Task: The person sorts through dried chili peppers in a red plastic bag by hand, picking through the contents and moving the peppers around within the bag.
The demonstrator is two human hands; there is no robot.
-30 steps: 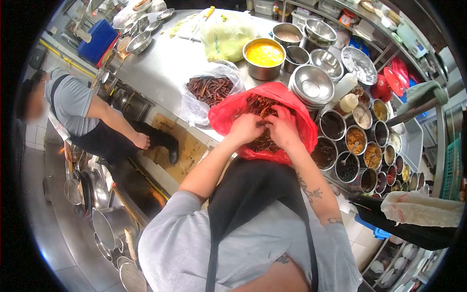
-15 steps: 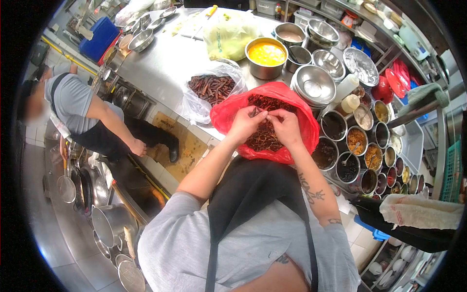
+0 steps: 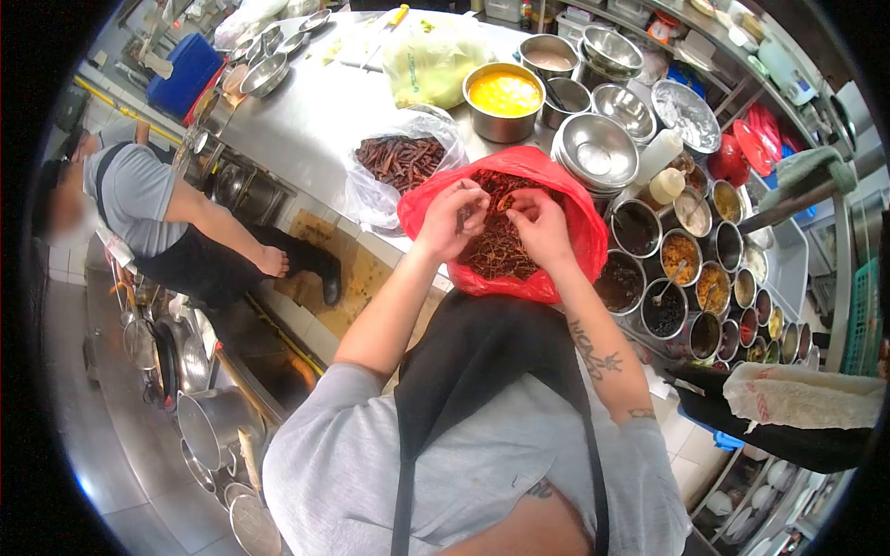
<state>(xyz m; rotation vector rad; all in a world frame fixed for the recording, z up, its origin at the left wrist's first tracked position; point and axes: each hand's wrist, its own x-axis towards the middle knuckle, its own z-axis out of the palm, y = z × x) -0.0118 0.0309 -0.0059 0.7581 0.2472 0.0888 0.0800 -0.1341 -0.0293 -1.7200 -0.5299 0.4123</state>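
Note:
A red plastic bag (image 3: 428, 196) lies open in front of me, with dark dried chillies (image 3: 501, 250) inside. Over its left part is my left hand (image 3: 452, 222), its fingers curled round a dark piece of dried chilli. My right hand (image 3: 540, 230) pinches a reddish piece of dried chilli between thumb and fingers, above the bag's middle. A small gap separates the two hands. Just left of the red bag, a clear plastic bag (image 3: 371, 199) holds whole dried chillies (image 3: 399, 159).
On the steel table (image 3: 306, 120) stand a pot of yellow liquid (image 3: 505, 100), stacked steel bowls (image 3: 598, 153) and a pale green bag (image 3: 426, 69). Several sauce pots (image 3: 681, 258) crowd the right side. A co-worker (image 3: 139, 195) stands left near the stove.
My hands, fingertips together before, have come apart; the left moved slightly left and turned, its fingers curling. The co-worker's hand has opened out.

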